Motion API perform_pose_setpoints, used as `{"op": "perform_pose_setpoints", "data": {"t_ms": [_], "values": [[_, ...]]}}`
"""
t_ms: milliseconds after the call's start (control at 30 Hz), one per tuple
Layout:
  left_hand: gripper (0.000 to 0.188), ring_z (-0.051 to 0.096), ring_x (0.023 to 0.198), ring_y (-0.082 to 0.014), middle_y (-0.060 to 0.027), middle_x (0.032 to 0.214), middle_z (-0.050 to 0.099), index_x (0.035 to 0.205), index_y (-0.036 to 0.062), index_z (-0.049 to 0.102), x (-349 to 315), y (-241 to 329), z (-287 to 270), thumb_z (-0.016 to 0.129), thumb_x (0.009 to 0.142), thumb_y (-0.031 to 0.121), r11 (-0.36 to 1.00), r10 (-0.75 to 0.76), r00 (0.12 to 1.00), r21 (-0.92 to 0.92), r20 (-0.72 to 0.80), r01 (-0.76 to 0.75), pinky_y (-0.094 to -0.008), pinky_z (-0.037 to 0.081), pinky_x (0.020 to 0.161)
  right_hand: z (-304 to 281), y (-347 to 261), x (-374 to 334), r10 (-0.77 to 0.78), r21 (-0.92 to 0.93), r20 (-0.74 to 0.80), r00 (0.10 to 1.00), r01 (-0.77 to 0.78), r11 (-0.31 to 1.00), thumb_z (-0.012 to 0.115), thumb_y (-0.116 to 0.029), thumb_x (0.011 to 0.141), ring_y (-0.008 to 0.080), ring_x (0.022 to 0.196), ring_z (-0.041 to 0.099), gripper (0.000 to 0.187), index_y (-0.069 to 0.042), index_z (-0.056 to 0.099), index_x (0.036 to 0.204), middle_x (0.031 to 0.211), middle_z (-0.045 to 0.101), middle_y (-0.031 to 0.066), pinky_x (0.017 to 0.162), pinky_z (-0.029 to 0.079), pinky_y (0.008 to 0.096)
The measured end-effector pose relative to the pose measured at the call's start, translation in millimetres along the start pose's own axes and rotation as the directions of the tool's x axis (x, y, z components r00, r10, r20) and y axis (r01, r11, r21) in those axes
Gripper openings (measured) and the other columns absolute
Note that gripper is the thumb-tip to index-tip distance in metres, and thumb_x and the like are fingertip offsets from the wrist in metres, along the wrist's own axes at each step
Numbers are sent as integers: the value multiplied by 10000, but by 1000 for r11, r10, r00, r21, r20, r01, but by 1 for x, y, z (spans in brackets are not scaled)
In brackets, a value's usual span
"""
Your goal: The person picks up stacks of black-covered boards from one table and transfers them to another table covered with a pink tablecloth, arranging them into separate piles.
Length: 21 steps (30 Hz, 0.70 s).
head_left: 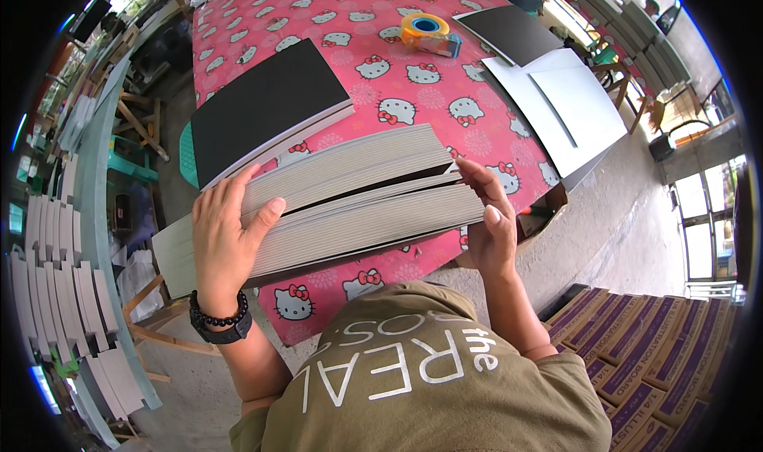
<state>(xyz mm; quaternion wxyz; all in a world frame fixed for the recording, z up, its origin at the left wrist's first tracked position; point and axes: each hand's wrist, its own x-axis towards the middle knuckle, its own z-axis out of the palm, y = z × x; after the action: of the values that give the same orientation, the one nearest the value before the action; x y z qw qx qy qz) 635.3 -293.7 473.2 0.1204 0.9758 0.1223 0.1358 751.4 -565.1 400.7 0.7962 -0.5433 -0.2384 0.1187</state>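
Note:
A thick stack of pale grey-white boards [373, 221] lies slanted across the near side of the table, its layered long edges facing me. A dark gap splits it into an upper and a lower part, widest at the right end. My left hand [230, 237] rests flat across the left half of these edges, fingers stretched and thumb apart. At the right end, my right hand [490, 221] curls around the corner of the stack, thumb on the near side and fingers toward the far side. Behind the stack sits a second, black-topped stack of boards [274, 106].
On the pink patterned tablecloth [298, 302] are tape rolls with a small dispenser [433, 34], a black sheet [513, 34] and white sheets [564, 106]. Cardboard boxes [644, 356] are piled at lower right. Board stacks [67, 293] line a bench on the left.

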Motion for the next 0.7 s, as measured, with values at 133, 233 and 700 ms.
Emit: {"op": "perform_pose_setpoints", "data": {"t_ms": [133,233,700], "values": [[601,486,1009,-296,-119,1015,563,1162,51,526,0,0,0,488,821,545,1000,3,1000,-5,-4,-3,-388,312,928,-3,2,2,-62,-111,9,998,62,992,514,-470,761,180,1024,398,713,70,473,1226,1062,460,110,907,276,289],[599,486,1013,-294,-117,1018,563,1162,53,526,0,0,0,489,822,544,1000,1,1000,-1,-3,-1,-388,311,931,-5,2,2,-64,-116,19,998,66,991,516,-470,762,181,1017,402,705,68,488,1217,1067,459,111,901,280,287],[467,491,962,-268,-93,1002,566,1163,68,528,-1,0,1,482,867,426,1000,-12,1000,12,-24,12,-377,324,916,-1,-5,12,-35,-402,-8,999,29,915,615,-304,641,157,972,406,527,8,475,1043,1009,428,61,866,298,300]]}}
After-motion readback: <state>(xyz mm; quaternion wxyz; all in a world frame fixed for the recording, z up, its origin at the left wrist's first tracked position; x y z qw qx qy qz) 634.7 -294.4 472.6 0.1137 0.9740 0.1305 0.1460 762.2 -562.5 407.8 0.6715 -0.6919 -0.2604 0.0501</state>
